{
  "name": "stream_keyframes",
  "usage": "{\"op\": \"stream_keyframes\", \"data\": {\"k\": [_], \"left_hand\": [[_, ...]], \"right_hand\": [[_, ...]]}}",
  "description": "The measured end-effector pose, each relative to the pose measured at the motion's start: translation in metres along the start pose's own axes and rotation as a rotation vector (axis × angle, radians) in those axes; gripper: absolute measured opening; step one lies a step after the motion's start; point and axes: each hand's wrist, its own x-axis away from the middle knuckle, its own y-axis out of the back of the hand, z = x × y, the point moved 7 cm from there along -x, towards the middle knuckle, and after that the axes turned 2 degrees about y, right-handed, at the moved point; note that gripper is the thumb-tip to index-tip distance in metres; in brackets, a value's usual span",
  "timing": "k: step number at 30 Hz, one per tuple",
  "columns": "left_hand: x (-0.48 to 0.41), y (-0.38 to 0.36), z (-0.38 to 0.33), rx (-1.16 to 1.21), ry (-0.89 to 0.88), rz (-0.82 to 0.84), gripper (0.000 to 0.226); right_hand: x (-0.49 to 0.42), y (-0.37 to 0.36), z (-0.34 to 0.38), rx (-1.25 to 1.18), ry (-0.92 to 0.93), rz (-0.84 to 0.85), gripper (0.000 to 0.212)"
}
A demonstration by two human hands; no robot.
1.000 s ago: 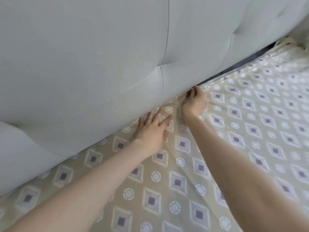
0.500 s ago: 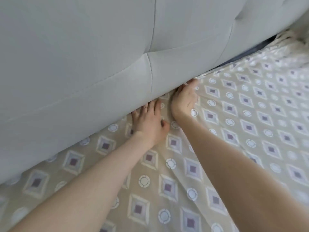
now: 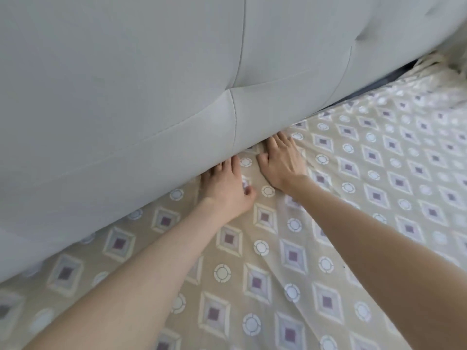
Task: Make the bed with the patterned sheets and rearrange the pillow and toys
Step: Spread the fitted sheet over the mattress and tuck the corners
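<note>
A beige patterned sheet [image 3: 290,261] with purple diamonds and white circles covers the mattress. My left hand [image 3: 227,188] lies flat on it, fingers spread, with the fingertips hidden in the gap under the padded grey headboard [image 3: 151,97]. Right beside it, my right hand [image 3: 281,162] presses palm down on the sheet, its fingertips also at the headboard's lower edge. A long fold in the sheet runs from between the hands toward the lower right. No pillow or toys are in view.
At the upper right the sheet's edge [image 3: 434,72] is bunched and wrinkled against the headboard, with a dark gap [image 3: 394,74] showing between headboard and mattress.
My right hand has gone from a closed grip on the sheet edge to flat, palm down. Both hands have pushed further in under the headboard. The view has shifted closer.
</note>
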Motion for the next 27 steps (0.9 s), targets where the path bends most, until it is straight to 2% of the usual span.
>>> {"op": "stream_keyframes", "data": {"k": [5,9,11,13,15,17,20,23,27], "left_hand": [[-0.01,0.001,0.005,-0.007,0.025,0.07,0.086],[-0.013,0.008,0.005,0.011,0.03,0.14,0.083],[-0.013,0.01,0.004,0.039,0.036,0.176,0.086],[-0.014,0.011,0.003,0.052,0.035,0.212,0.091],[-0.015,0.013,0.001,0.046,0.03,0.249,0.094],[-0.014,0.014,0.002,0.027,0.042,0.251,0.096],[-0.013,0.012,0.0,-0.076,0.037,0.222,0.094],[-0.014,0.012,-0.003,-0.158,0.037,0.213,0.091],[-0.019,0.008,-0.014,-0.228,0.005,0.186,0.084]], "right_hand": [[-0.021,-0.005,-0.009,0.093,0.008,0.092,0.041],[-0.027,-0.005,-0.022,-0.017,-0.021,0.131,0.038],[-0.026,-0.006,-0.022,-0.036,0.032,0.174,0.045],[-0.016,-0.006,-0.018,-0.071,0.052,0.139,0.05],[0.002,-0.005,-0.024,-0.127,-0.052,-0.012,0.049],[0.016,-0.006,-0.038,-0.126,-0.274,-0.11,0.056],[0.009,-0.01,-0.056,-0.057,-0.467,-0.032,0.067],[-0.013,-0.007,-0.068,-0.035,-0.471,0.029,0.067],[-0.037,-0.005,-0.077,-0.004,-0.377,0.111,0.063]]}}
